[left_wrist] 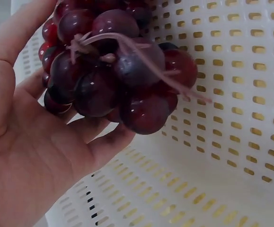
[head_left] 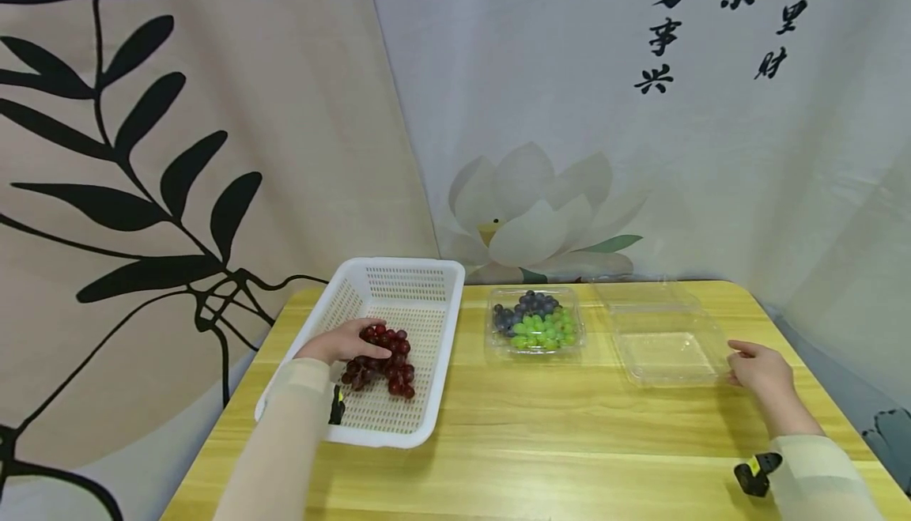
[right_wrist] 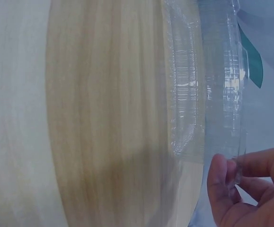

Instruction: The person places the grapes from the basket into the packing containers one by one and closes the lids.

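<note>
My left hand (head_left: 344, 343) reaches into a white perforated basket (head_left: 444, 363) and grips a bunch of dark red grapes (head_left: 398, 367). Seen from the left wrist, the fingers (left_wrist: 110, 142) curl beneath the grapes (left_wrist: 113, 80), whose pinkish stem faces the camera. On the right side of the table, my right hand (head_left: 765, 375) pinches the edge of a clear plastic clamshell box (head_left: 669, 351) that lies with its lid (head_left: 640, 296) folded back. The right wrist view has the thumb and fingers (right_wrist: 217, 177) on the rim of this box (right_wrist: 186, 90).
Between the basket and the clamshell box stands another clear box (head_left: 498, 345) with dark blue grapes (head_left: 534, 302) and green grapes (head_left: 544, 333) in it. All of it is on a wooden table (head_left: 527, 434), with a printed curtain (head_left: 555, 70) hanging behind the back edge.
</note>
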`<move>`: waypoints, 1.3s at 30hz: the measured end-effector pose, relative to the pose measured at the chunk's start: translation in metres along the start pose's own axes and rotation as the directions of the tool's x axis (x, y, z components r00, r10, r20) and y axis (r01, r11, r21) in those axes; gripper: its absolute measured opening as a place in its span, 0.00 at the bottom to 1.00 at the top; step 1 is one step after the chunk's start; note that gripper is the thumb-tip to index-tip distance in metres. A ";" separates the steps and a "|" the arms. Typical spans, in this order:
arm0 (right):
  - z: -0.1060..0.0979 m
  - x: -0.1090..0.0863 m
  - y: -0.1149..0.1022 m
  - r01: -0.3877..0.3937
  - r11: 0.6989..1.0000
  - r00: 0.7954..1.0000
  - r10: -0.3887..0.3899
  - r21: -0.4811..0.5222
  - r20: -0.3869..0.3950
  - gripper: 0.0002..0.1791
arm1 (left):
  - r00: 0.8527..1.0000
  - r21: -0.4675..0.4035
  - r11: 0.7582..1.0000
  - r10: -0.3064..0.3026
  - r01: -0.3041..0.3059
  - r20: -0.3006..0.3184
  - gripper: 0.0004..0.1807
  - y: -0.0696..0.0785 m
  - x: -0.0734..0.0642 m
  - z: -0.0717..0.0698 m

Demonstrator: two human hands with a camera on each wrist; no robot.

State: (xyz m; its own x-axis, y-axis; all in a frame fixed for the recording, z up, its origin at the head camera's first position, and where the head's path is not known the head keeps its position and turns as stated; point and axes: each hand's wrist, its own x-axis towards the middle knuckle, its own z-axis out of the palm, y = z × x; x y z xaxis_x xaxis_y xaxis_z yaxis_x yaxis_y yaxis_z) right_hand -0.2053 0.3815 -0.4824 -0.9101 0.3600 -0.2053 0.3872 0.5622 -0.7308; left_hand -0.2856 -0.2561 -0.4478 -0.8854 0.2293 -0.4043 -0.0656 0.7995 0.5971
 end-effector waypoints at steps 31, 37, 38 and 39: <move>0.001 -0.001 -0.003 -0.051 0.995 0.998 0.049 0.087 0.025 0.28 | 0.985 -0.062 0.993 0.094 -0.104 -0.142 0.35 0.013 -0.012 -0.015; 0.002 0.000 -0.001 -0.054 0.995 0.998 0.051 0.087 0.036 0.28 | 0.976 -0.122 0.979 0.142 -0.163 -0.164 0.30 0.013 -0.012 -0.018; 0.002 0.000 0.000 -0.056 0.995 0.998 0.053 0.087 0.038 0.28 | 0.975 -0.137 0.976 0.144 -0.168 -0.169 0.30 0.014 -0.013 -0.018; 0.002 0.000 0.001 -0.055 0.995 0.998 0.052 0.086 0.038 0.28 | 0.974 -0.154 0.973 0.145 -0.172 -0.175 0.30 0.014 -0.013 -0.018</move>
State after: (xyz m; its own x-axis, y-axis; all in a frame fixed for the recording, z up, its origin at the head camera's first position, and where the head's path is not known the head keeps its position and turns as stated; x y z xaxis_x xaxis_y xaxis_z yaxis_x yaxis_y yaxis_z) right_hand -0.2056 0.3802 -0.4845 -0.8938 0.3599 -0.2676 0.4224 0.4751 -0.7719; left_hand -0.2832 -0.2577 -0.4213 -0.9524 0.2417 -0.1857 0.0181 0.6530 0.7571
